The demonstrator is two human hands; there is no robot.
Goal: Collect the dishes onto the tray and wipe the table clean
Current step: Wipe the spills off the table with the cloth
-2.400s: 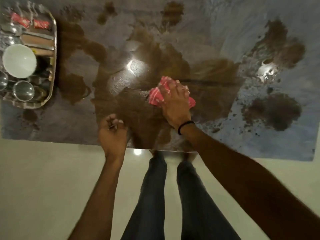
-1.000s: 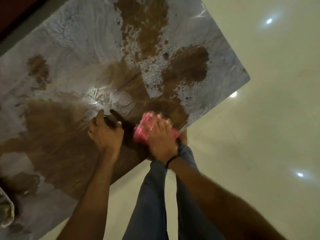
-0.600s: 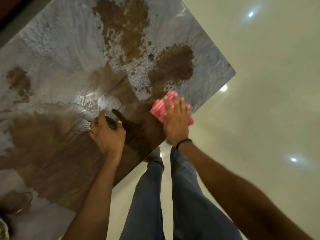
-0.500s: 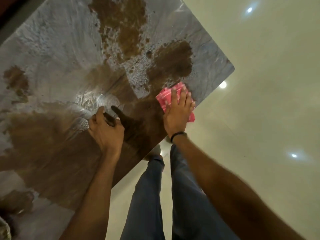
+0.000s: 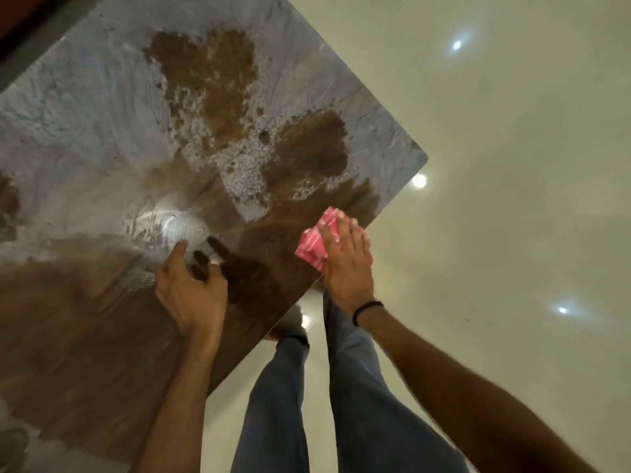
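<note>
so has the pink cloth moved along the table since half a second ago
Yes. The pink cloth, under the right hand, has slid toward the near edge of the table, away from the dark patch it touched before.

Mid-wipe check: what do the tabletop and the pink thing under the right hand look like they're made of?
Table: seemingly dark wood-grain, maybe veneer or laminate; glossy, since a lamp glare mirrors off it, with a greyish wet film over much of it. Cloth: soft woven fabric, pink with pale stripes, bunched in folds under the flat right hand.
</note>
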